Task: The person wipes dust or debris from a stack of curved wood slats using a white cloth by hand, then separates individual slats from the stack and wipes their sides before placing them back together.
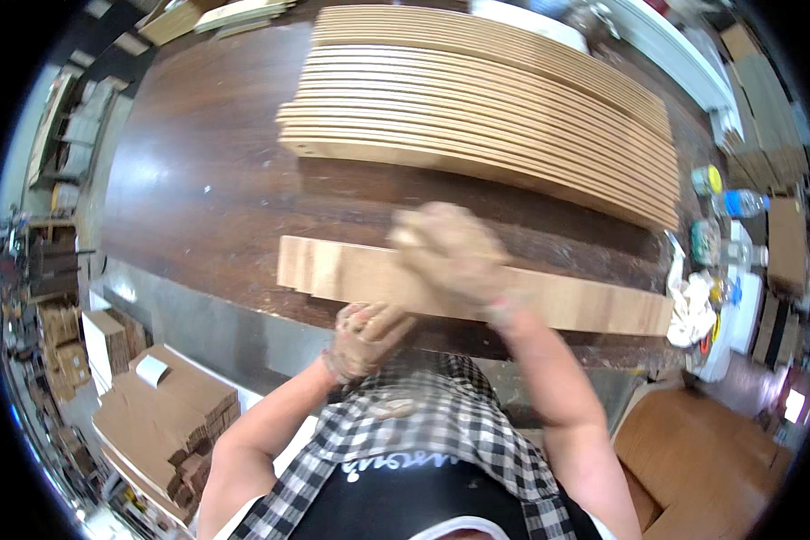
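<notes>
While the bench (198, 180) carries a big stack (513, 99) of curved slats, one slat (351, 274) lies apart near its front edge. Right hand (450, 252), blurred, presses on it; grip unclear. Left hand (364, 337) is curled just below, seemingly empty.

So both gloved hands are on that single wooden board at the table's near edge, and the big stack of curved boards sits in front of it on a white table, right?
Not quite: the table is dark brown, not white, as the head view shows. The rest holds: both the left hand and the right hand are on the single board, with the stack of curved boards beyond it.
</notes>
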The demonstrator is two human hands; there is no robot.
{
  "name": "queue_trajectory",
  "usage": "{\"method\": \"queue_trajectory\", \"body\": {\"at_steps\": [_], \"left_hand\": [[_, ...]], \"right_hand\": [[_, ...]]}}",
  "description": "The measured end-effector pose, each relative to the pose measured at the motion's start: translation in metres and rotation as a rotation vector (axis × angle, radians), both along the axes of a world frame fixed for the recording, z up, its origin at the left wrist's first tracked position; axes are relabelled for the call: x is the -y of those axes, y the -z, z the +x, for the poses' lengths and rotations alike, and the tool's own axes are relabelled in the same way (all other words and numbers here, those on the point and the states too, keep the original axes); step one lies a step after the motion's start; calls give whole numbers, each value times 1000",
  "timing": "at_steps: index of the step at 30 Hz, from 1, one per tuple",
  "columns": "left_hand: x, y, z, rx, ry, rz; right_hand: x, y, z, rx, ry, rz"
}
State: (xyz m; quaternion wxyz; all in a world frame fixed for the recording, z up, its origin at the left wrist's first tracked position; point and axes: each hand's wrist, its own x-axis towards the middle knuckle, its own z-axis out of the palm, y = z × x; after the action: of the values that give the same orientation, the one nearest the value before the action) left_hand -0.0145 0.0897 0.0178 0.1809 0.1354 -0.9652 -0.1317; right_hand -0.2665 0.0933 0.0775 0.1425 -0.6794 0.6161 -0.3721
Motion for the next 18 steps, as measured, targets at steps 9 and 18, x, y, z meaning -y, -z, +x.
{"method": "queue_trajectory", "body": {"at_steps": [9,18], "left_hand": [[5,3,-7,-162,34,-17],[3,13,2,-208,22,-70]], "right_hand": [[49,-2,48,19,-48,-14],[25,-31,8,-138,62,267]]}}
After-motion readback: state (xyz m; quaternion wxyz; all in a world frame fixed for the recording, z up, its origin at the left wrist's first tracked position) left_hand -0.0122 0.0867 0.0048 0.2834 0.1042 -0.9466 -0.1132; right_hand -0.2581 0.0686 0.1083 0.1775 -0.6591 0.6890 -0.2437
